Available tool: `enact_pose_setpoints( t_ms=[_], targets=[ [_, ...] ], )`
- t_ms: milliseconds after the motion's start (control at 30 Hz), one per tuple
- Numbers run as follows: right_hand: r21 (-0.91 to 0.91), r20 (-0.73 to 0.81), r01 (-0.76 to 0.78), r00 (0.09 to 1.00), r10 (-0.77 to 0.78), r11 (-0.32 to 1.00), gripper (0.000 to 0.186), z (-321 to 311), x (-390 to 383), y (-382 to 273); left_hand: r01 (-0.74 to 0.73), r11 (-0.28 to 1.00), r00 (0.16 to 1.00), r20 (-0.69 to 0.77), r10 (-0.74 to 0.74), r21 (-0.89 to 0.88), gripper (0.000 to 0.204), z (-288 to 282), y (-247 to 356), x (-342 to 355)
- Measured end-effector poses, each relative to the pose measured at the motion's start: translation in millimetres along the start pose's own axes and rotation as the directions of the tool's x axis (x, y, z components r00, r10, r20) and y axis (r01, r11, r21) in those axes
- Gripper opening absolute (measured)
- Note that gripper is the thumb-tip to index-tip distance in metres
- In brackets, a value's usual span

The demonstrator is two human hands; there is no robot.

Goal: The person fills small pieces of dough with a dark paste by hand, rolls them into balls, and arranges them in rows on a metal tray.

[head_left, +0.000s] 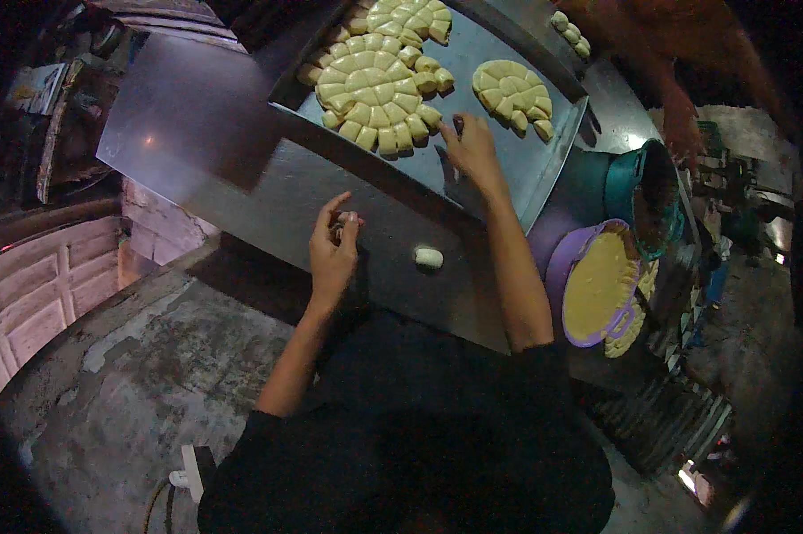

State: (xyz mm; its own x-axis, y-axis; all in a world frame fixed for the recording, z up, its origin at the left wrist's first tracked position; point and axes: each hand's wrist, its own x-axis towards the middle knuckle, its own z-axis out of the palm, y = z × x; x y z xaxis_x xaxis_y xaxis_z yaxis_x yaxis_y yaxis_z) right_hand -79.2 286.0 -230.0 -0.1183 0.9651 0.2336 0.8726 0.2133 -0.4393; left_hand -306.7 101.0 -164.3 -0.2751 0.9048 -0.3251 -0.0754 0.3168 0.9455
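Observation:
My right hand [472, 156] reaches into a metal tray [557, 169], its fingertips beside the lower right edge of a large segmented dough shape [370, 93]; whether they touch it I cannot tell. Its fingers are apart. A smaller segmented dough shape [511, 89] lies to the right, and another [408, 20] at the back. My left hand [334, 249] hovers over the metal table [179, 116] below the tray, fingers partly bent and apart, seemingly empty. A small pale dough piece [428, 257] lies on the table between my forearms.
At right stand a purple basin [561, 289] of yellow liquid, a teal container [619, 191] and more dough shapes [624, 343]. Another person's arm [677, 111] is at top right, near small dough pieces [568, 31]. A white plug fitting [192, 472] sits at lower left.

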Motion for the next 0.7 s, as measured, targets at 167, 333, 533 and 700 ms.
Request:
enact_pose_setpoints(
  t_ms=[167,333,533,700],
  targets=[
    [0.381,0.260,-0.267,0.950,0.174,0.885,0.046,5,26,-44,-0.016,0.998,1.000,0.023,0.015,0.067,0.028,1,-3,-25],
    [0.594,-0.007,0.048,0.998,-0.054,0.803,0.033,-98,-40,-99,0.171,0.978,0.963,0.191,-0.191,0.119,0.030,18,11,-52],
    [0.776,-0.077,0.380,0.849,-0.522,0.503,0.031,-263,-155,-71,0.354,0.870,0.779,0.623,-0.071,-0.343,0.042,92,95,-129],
    [0.764,-0.064,0.067,0.998,-0.027,0.642,0.050,-326,-244,-28,0.016,0.950,0.843,0.516,0.155,-0.312,0.034,172,116,-203]
  ],
)
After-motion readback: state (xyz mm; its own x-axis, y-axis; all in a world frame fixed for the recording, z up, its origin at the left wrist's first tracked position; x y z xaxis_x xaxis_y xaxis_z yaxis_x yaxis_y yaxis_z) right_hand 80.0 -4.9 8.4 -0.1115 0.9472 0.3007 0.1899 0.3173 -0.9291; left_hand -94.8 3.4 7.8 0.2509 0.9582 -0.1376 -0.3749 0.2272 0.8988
